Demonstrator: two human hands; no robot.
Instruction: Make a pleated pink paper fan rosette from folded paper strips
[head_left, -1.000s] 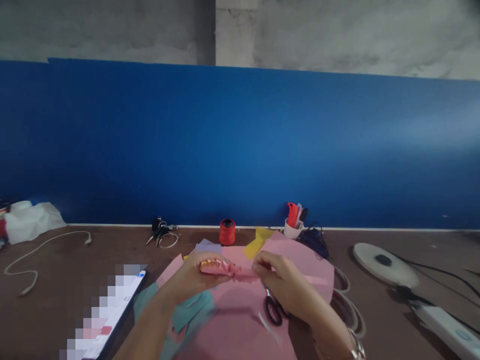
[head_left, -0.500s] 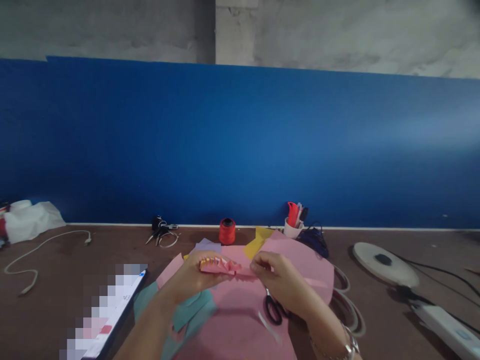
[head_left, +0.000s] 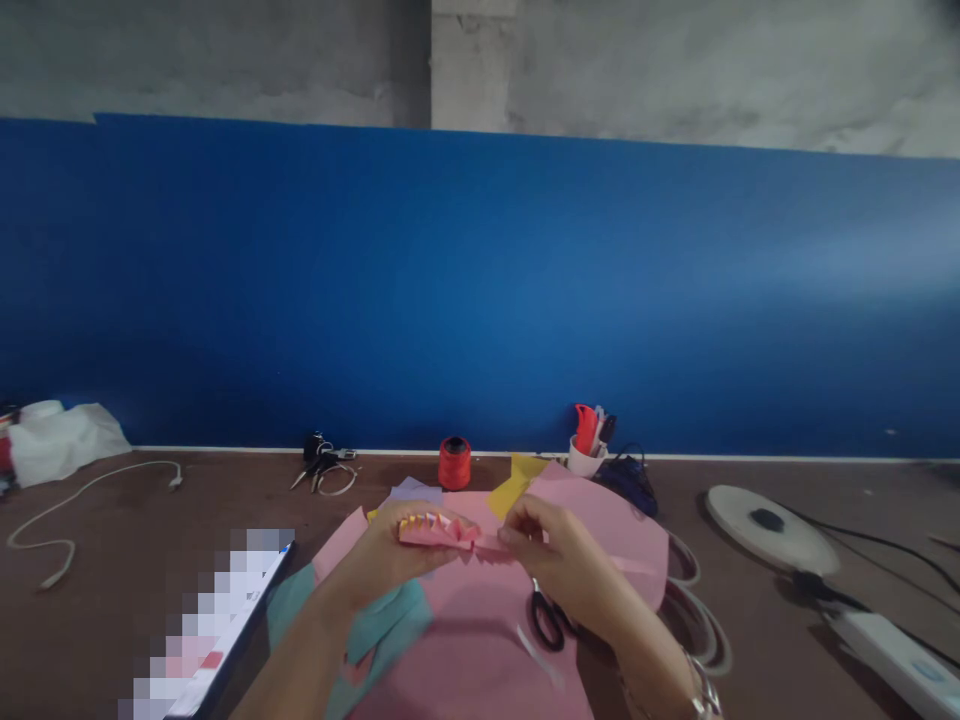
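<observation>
My left hand (head_left: 390, 555) is closed around the left part of a pleated pink paper strip (head_left: 442, 532) with yellowish fold tips. My right hand (head_left: 551, 555) pinches the strip's right end between thumb and fingers. Both hands hold it just above a large pink paper sheet (head_left: 480, 640) lying on the brown table. Black-handled scissors (head_left: 547, 620) lie on that sheet, partly under my right wrist.
Teal paper (head_left: 382, 625) lies under my left forearm, yellow paper (head_left: 514, 480) and lilac paper (head_left: 412, 490) behind. A red thread spool (head_left: 454, 463), white cup of tools (head_left: 586, 455), keys (head_left: 324, 462), white cable (head_left: 75, 500), round white base (head_left: 769, 525) and a tablet (head_left: 217, 630) surround them.
Both hands have lifted the strip slightly and my right hand has edged a little left along it. Little else differs.
</observation>
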